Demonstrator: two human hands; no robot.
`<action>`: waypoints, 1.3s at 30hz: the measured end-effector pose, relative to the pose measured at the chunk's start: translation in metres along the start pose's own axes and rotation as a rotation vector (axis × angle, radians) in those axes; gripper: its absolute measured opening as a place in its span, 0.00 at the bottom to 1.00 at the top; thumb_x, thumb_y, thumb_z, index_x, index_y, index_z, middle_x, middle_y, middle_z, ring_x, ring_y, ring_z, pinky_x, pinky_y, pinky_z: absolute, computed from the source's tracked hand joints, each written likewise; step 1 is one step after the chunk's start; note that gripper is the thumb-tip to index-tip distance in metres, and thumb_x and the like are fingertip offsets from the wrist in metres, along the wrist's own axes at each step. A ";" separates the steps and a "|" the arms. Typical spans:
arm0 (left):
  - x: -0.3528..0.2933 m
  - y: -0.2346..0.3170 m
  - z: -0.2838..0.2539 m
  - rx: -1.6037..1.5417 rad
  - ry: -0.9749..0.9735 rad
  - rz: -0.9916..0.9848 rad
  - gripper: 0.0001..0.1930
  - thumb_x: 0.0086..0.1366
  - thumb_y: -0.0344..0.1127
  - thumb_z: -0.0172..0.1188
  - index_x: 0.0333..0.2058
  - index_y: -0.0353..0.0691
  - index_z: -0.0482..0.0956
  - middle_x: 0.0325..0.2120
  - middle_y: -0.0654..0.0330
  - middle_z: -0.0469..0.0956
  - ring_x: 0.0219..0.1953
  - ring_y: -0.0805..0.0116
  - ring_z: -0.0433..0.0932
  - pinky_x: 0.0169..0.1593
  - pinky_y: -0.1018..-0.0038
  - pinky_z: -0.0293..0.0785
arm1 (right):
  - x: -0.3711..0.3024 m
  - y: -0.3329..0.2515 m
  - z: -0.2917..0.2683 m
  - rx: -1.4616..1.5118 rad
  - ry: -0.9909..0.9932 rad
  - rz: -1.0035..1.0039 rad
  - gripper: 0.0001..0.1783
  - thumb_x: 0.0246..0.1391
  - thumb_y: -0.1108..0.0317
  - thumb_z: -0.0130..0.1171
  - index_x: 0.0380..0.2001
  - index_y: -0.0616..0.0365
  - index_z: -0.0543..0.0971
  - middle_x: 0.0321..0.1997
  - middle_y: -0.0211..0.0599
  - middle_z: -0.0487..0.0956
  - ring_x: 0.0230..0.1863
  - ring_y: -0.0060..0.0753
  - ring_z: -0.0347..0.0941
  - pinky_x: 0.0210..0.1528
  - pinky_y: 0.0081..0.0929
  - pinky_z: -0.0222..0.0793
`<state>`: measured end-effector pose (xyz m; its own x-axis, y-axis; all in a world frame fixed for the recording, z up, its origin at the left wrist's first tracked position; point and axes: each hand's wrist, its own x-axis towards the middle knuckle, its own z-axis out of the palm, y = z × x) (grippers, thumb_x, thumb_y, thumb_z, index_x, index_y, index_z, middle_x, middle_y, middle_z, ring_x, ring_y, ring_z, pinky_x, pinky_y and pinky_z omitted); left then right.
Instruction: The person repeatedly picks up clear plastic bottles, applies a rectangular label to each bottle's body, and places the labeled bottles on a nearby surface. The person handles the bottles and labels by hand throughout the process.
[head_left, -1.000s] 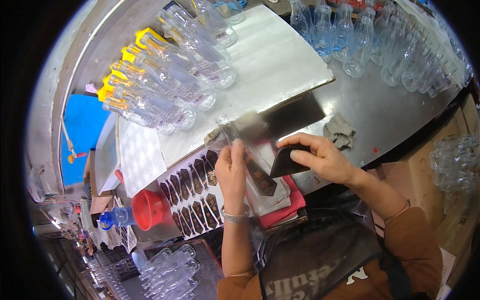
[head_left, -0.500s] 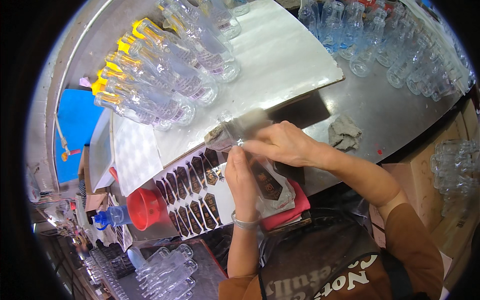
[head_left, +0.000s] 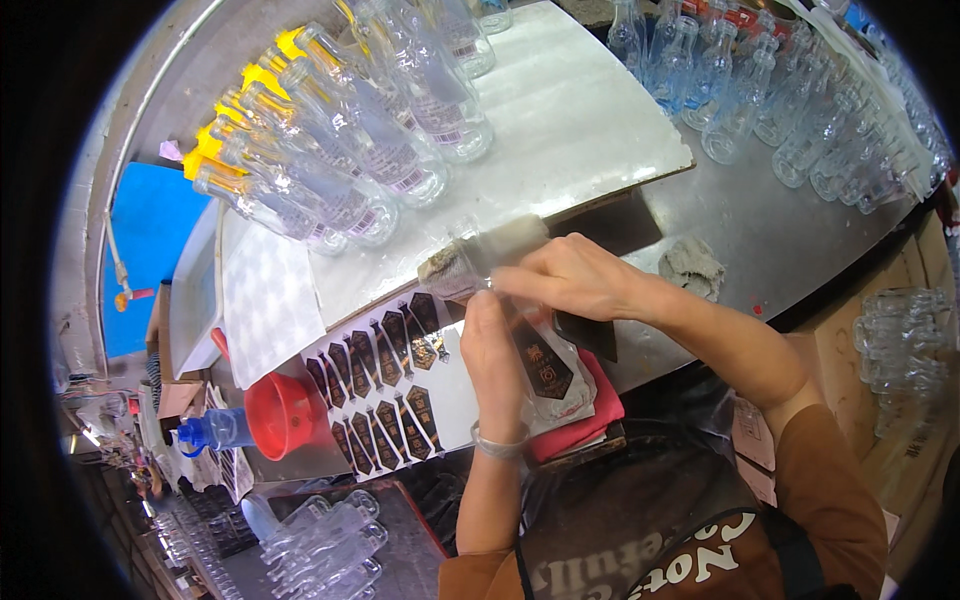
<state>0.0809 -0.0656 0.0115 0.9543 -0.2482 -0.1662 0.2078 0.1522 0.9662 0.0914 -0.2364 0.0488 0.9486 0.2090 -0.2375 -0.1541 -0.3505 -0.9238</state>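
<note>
A clear glass bottle (head_left: 568, 352) lies tilted between my hands, with a dark tie-shaped label (head_left: 542, 362) along its upper side. Its lower end rests by a pink cloth (head_left: 600, 410), and its neck end lies near a greyish cloth pad (head_left: 447, 272). My left hand (head_left: 492, 350) is closed against the bottle's left side, its thumb pointing up toward the neck. Curled in, my right hand (head_left: 570, 275) has its fingertips pressed at the bottle's neck, by the label's narrow end. Those fingertips partly hide the label's top. Left of my left hand lies a sheet of dark tie-shaped labels (head_left: 385, 350).
Clear bottles with yellow near their necks (head_left: 370, 140) stand at the upper left on a white board (head_left: 590, 110). More bottles (head_left: 740, 90) stand at the upper right. A crumpled rag (head_left: 692, 268) lies right of my hands; a red cup (head_left: 283, 415) sits left of the label sheet.
The view has shifted slightly. My right hand's fingers have moved a little along the bottle's neck and look less blurred. My left hand keeps its place on the bottle.
</note>
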 end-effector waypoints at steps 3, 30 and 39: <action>-0.001 0.001 0.002 0.038 -0.009 0.029 0.22 0.80 0.46 0.41 0.49 0.28 0.74 0.41 0.54 0.79 0.41 0.66 0.81 0.46 0.70 0.79 | 0.000 -0.005 0.000 -0.146 0.023 0.007 0.39 0.62 0.36 0.50 0.28 0.67 0.86 0.27 0.44 0.86 0.33 0.42 0.84 0.43 0.31 0.76; -0.031 -0.011 -0.016 0.096 0.008 0.083 0.26 0.71 0.36 0.54 0.63 0.30 0.63 0.57 0.51 0.73 0.54 0.63 0.77 0.55 0.69 0.74 | -0.033 0.051 0.004 0.911 0.434 -0.060 0.19 0.66 0.59 0.57 0.48 0.64 0.80 0.45 0.38 0.82 0.43 0.23 0.78 0.55 0.25 0.71; -0.075 -0.003 -0.030 0.508 -0.086 0.216 0.50 0.53 0.30 0.73 0.71 0.34 0.53 0.66 0.48 0.65 0.57 0.59 0.74 0.56 0.66 0.74 | -0.018 -0.020 -0.005 -0.278 0.485 -0.621 0.14 0.53 0.76 0.58 0.45 0.62 0.78 0.40 0.45 0.81 0.44 0.45 0.79 0.48 0.35 0.74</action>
<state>0.0150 -0.0184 0.0156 0.9383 -0.3432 0.0419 -0.1402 -0.2671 0.9534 0.0790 -0.2373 0.0731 0.8619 0.0445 0.5052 0.4499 -0.5268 -0.7211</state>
